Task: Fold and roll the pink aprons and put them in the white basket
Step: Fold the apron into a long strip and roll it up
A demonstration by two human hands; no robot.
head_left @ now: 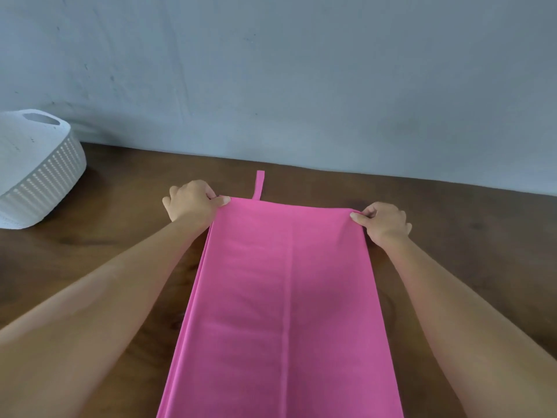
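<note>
Behind the dark wooden table (90, 267) stood a grey-blue wall (301, 70). On the table lay a pink apron (286, 297), folded into a long strip; its strap (259, 184) pointed to the wall. The left hand (193, 203) and right hand (384, 221) each pinched a far corner. The white basket (39, 173) stood far left, perhaps tilted.

Pink apron's (280, 297) near end cut off by the bottom edge, white basket (39, 176) at the table's (452, 230) far left cropped by the left edge, its inside unseen, strap's (259, 184) root hidden under the cloth, fingers of left hand (193, 203) and right hand (382, 221) partly hidden at the far corners they pinch.
</note>
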